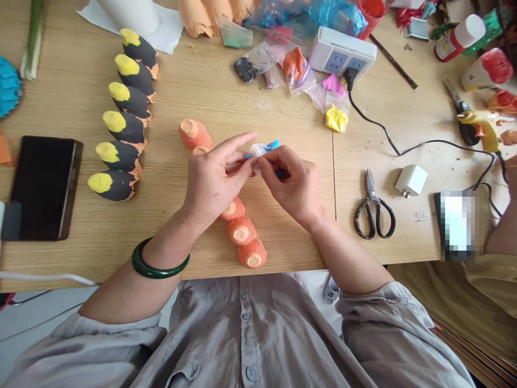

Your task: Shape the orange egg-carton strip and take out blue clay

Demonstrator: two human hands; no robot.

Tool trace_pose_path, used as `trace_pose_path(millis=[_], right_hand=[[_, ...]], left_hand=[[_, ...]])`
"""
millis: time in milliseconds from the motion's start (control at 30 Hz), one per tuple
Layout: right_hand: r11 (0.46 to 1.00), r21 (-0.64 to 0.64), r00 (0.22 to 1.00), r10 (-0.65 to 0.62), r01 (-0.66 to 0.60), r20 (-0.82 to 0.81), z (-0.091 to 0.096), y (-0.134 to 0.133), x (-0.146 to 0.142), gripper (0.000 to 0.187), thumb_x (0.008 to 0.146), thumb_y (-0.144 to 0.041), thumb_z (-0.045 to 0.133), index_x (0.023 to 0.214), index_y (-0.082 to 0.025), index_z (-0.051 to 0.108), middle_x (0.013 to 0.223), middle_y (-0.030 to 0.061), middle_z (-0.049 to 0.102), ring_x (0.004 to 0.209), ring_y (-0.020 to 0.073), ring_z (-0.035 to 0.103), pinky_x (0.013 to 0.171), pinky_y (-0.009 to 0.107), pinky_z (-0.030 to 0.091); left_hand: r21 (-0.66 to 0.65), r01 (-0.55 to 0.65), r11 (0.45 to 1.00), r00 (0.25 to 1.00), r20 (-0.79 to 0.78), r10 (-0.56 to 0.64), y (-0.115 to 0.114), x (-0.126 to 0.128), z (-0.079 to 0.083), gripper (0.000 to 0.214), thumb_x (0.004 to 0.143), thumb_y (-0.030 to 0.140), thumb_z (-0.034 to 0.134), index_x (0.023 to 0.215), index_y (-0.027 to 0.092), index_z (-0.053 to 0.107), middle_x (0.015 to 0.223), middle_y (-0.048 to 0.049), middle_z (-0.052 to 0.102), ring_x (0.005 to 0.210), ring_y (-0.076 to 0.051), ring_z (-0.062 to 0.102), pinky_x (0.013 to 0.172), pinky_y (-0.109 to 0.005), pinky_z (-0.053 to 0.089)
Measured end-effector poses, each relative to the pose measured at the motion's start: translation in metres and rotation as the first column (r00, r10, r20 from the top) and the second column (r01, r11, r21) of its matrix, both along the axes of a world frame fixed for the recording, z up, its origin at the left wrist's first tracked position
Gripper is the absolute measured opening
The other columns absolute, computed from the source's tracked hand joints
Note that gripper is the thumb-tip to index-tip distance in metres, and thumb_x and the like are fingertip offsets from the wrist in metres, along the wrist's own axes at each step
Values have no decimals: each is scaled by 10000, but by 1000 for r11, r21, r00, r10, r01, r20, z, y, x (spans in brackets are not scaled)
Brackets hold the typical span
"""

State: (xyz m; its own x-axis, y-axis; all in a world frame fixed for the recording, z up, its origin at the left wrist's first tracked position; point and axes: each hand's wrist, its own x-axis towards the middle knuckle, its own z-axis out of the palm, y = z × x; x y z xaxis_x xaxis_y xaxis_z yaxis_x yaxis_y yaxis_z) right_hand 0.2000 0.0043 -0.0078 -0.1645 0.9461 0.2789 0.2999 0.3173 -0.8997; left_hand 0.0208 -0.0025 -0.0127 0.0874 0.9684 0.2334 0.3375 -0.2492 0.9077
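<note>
Between both hands is a small clear plastic bag (259, 149) with something blue in it, perhaps clay. My left hand (218, 175) pinches its left side between thumb and fingers. On the other side, the closed fingers of my right hand (291, 180) grip the bag. Beneath the hands a row of orange-painted egg-carton cups (241, 233) lies slantwise on the table, its middle partly hidden by my left hand. To the left stands a strip of black egg-carton cups (123, 126) with yellow tips.
A phone (42, 186) lies at left. Scissors (372, 207), a white charger plug (411, 180) and a glue gun (484, 124) lie at right. A power strip (341, 51) trails a black cable. Clay bags (336, 116) lie at the back. Another person's arm (503, 226) rests at far right.
</note>
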Motion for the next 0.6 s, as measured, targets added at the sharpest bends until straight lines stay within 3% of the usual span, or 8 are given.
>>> trace_pose_path(millis=[167,333,500,600], right_hand=[[1000,11,1000,-8,8,27,1,-1,-1,285,1130,-380,641,884,-262,556,729,-51,629,629,100,499,663,278,466],[997,81,1000,-12,10,23,-1,0,-1,290,1130,-328,635,867,-249,543,716,-60,587,609,82,489,640,264,437],[986,167,1000,-6,6,-4,-8,3,-1,286,1138,-330,627,881,-243,538,710,-75,567,590,69,470,613,246,412],[984,176,1000,-11,15,-23,-10,4,-1,262,1130,-286,635,888,-241,544,718,-77,578,598,65,481,618,239,414]], left_hand=[[21,-3,1000,993,-117,5,0,-3,6,377,1163,462,668,1498,311,750,978,3,887,975,-226,897,918,-336,740],[148,50,988,988,-154,-27,6,-5,1,590,1159,580,669,1651,255,640,768,51,817,782,-211,861,727,-302,647],[200,22,980,989,-149,9,10,-4,-12,702,1146,672,635,1694,234,601,757,36,818,732,-215,830,731,-312,640],[202,-7,979,990,-136,35,9,-1,-12,636,1110,688,695,1598,281,691,790,42,839,705,-193,820,728,-309,667]])
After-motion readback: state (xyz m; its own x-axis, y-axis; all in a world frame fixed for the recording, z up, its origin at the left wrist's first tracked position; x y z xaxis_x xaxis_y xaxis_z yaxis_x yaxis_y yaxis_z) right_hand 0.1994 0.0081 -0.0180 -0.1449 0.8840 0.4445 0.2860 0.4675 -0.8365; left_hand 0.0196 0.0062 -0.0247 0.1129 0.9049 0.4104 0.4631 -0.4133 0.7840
